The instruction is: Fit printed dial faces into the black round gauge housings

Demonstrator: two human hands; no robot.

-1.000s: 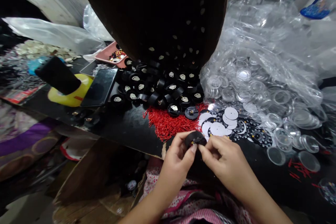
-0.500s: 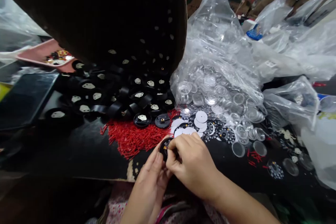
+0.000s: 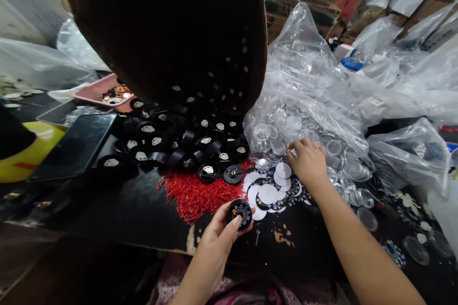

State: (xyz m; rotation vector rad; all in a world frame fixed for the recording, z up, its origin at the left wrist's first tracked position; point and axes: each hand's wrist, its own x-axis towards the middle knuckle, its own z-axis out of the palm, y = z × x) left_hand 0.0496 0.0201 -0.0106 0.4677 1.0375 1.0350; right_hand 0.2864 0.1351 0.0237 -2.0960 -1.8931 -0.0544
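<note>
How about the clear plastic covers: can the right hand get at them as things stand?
Yes, most likely: the right hand is at the edge of the covers, and several lie outside the plastic bag, seemingly unobstructed.

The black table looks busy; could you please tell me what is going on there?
A person's left hand holds a round black dial over the table. The right hand is at the pile of clear discs; whether it holds one is unclear. Red sticks and white paper discs lie on the table.
</note>
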